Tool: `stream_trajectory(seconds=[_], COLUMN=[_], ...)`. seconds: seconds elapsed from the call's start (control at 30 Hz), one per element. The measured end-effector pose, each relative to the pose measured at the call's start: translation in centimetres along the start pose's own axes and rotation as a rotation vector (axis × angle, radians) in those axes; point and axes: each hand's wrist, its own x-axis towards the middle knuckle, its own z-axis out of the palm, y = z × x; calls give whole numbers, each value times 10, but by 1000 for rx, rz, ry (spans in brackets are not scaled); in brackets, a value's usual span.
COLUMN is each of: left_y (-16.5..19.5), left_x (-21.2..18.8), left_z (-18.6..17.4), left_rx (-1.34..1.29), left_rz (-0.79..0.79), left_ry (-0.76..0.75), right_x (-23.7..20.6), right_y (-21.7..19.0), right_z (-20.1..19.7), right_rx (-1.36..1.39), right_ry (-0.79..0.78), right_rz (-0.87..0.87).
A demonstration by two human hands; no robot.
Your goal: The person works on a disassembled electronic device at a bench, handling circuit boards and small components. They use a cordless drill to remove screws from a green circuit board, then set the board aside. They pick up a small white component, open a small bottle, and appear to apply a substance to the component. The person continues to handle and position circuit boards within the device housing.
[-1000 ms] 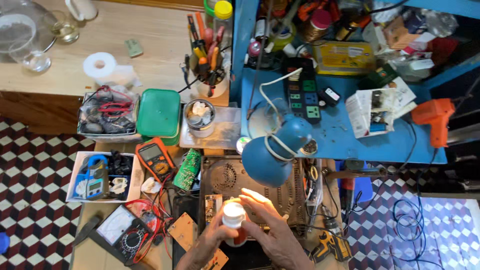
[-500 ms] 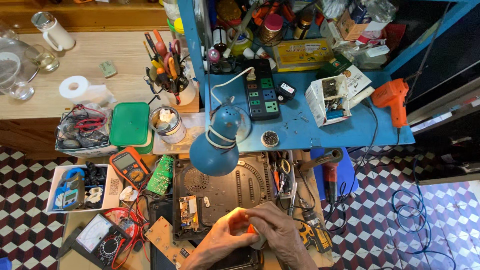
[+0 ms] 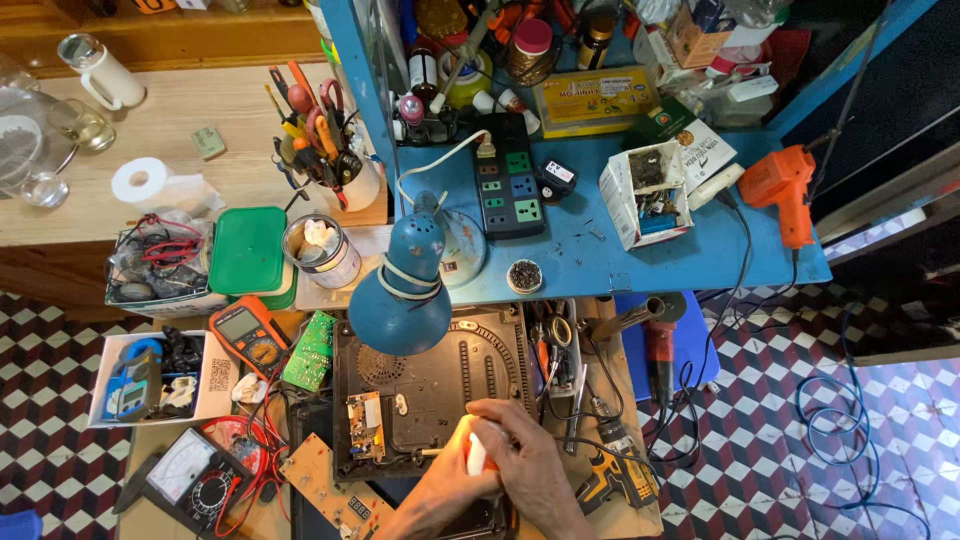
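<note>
Both my hands meet at the bottom centre over a black appliance casing (image 3: 450, 375) that lies open-side up on the bench. My left hand (image 3: 435, 498) and my right hand (image 3: 535, 468) are both closed around a small white and orange object (image 3: 476, 456), lit by the lamp. A thin metal tip (image 3: 432, 452) sticks out to the left of it. That tip points toward a small circuit board (image 3: 362, 420) set in the casing. My fingers hide most of the object.
A blue desk lamp (image 3: 402, 300) hangs over the casing. Left of it lie an orange multimeter (image 3: 250, 335), a green circuit board (image 3: 312, 350) and an analogue meter (image 3: 190, 480). A yellow cordless drill (image 3: 615, 478), an angle grinder (image 3: 655, 345) and a power strip (image 3: 507, 175) are to the right.
The white and orange object was held upright between both hands; now it sits lower, mostly covered by my fingers. The view has shifted, so the bench sits further right and lower.
</note>
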Motion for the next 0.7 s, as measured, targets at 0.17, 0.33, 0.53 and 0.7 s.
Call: stream_trajectory(seconds=[0.17, 0.33, 0.53, 0.7], left_y=[36, 49, 16, -34], left_x=[-13, -1, 15, 31], left_z=[-17, -8, -18, -4], left_rx=[-311, -8, 173, 21], left_rz=[-128, -43, 44, 347], left_ry=[-317, -413, -206, 77], right_x=[-9, -6, -2, -7], right_y=[-17, -21, -12, -7], right_z=[-35, -33, -24, -8], right_rx=[-11, -307, -462, -659], right_ry=[-236, -120, -25, 109], right_rz=[28, -194, -371, -744])
